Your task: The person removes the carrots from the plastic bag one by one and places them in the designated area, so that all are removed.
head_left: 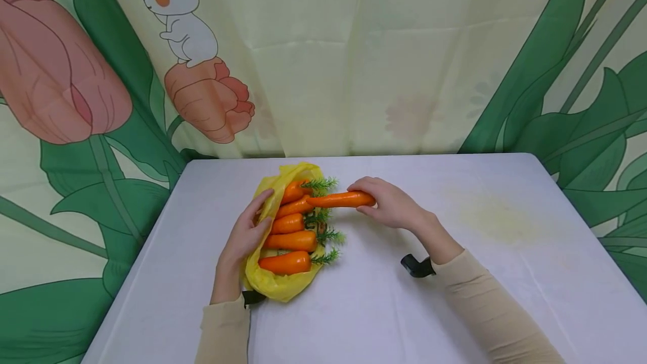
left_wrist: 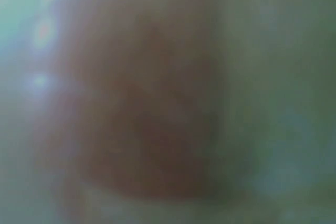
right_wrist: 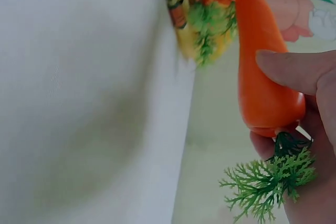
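In the head view my right hand [head_left: 386, 202] grips an orange carrot [head_left: 341, 200] by its thick end. The tip points left, reaching over the edge of a yellow plastic bag [head_left: 283, 291]. The right wrist view shows thumb and fingers around this carrot [right_wrist: 265, 72], its green leafy top [right_wrist: 273, 182] hanging below the hand. Several more carrots [head_left: 290, 240] lie side by side in the bag, green tops toward the right. On the bag's left side my left hand [head_left: 246, 233] holds the plastic edge between thumb and fingers. The left wrist view is too blurred to make anything out.
The bag lies on a white-covered table [head_left: 374, 308], left of its middle. Behind hangs a curtain [head_left: 313, 72] printed with a rabbit, tulips and leaves. A black device [head_left: 417, 265] sits at the right wrist, and another dark piece [head_left: 254, 297] at the left wrist.
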`<state>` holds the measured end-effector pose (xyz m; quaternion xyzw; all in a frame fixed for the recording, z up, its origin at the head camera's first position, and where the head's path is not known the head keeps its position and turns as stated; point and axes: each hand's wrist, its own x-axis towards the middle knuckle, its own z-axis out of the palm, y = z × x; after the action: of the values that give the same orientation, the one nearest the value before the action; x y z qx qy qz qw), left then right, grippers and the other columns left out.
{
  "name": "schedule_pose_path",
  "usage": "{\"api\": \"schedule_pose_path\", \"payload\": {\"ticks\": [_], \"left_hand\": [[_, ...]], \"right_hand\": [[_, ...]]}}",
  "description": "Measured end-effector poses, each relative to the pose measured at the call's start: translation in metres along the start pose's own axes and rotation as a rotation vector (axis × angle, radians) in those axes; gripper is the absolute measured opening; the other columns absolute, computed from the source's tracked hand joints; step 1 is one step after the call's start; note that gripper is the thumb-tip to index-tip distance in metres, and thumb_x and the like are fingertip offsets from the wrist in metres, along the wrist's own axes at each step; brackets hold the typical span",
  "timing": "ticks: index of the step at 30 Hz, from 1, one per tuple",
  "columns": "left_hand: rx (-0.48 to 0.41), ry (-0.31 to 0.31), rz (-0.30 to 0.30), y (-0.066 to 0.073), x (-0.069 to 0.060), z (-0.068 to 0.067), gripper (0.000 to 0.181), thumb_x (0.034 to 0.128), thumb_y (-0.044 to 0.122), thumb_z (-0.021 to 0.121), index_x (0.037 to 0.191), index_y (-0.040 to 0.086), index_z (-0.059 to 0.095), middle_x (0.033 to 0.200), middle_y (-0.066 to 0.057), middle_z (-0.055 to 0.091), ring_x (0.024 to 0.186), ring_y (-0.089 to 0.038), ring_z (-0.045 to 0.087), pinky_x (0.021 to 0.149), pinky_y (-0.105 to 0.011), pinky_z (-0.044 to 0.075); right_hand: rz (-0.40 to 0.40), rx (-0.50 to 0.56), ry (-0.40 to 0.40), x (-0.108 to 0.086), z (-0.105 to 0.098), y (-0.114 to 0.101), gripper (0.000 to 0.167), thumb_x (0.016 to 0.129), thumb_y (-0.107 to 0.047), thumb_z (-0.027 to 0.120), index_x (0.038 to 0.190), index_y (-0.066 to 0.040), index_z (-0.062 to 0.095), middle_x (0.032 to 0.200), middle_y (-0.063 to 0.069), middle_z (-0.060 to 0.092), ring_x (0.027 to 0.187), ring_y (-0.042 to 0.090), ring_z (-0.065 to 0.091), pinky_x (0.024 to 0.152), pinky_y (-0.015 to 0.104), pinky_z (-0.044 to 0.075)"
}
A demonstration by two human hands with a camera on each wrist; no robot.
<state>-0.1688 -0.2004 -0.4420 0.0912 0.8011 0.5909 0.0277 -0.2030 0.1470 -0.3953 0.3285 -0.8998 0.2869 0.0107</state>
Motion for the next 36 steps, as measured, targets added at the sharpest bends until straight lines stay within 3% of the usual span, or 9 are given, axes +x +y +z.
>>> {"api": "schedule_pose_path", "payload": {"ticks": [8, 14, 27, 36], "left_hand": [[-0.014, 0.017, -0.01, 0.001, 0.001, 0.0, 0.061, 0.099, -0.001, 0.053, 0.155, 0.02, 0.043, 0.158, -0.008, 0.034, 0.132, -0.035, 0.042, 0.106, -0.054, 0.037], [-0.022, 0.03, -0.002, 0.003, 0.001, 0.0, 0.059, 0.0993, -0.001, 0.053, 0.154, 0.018, 0.044, 0.152, -0.013, 0.041, 0.124, -0.035, 0.047, 0.103, -0.051, 0.04], [0.018, 0.028, -0.097, 0.006, 0.002, -0.001, 0.059, 0.1008, -0.002, 0.05, 0.157, 0.012, 0.038, 0.151, -0.018, 0.039, 0.125, -0.036, 0.043, 0.105, -0.051, 0.037], [-0.009, 0.026, -0.051, 0.006, -0.002, 0.0, 0.059, 0.1005, 0.002, 0.053, 0.157, 0.016, 0.04, 0.154, -0.015, 0.038, 0.13, -0.034, 0.042, 0.107, -0.051, 0.036]], "right_hand": [[0.032, -0.001, 0.057, -0.002, -0.011, 0.033, 0.036, 0.089, -0.003, 0.074, 0.125, -0.005, 0.066, 0.122, 0.011, 0.063, 0.107, 0.029, 0.057, 0.097, 0.049, 0.044], [0.136, 0.011, 0.069, -0.002, -0.016, 0.056, 0.039, 0.091, -0.002, 0.072, 0.128, -0.004, 0.064, 0.129, 0.014, 0.061, 0.113, 0.032, 0.055, 0.103, 0.051, 0.041], [0.248, 0.034, 0.005, 0.005, -0.009, 0.086, 0.041, 0.093, -0.005, 0.069, 0.133, -0.002, 0.061, 0.132, 0.017, 0.058, 0.118, 0.035, 0.052, 0.107, 0.052, 0.036], [0.279, -0.006, -0.049, 0.007, -0.003, 0.098, 0.04, 0.094, -0.007, 0.07, 0.133, 0.0, 0.061, 0.13, 0.018, 0.059, 0.117, 0.036, 0.052, 0.107, 0.053, 0.036]]}}
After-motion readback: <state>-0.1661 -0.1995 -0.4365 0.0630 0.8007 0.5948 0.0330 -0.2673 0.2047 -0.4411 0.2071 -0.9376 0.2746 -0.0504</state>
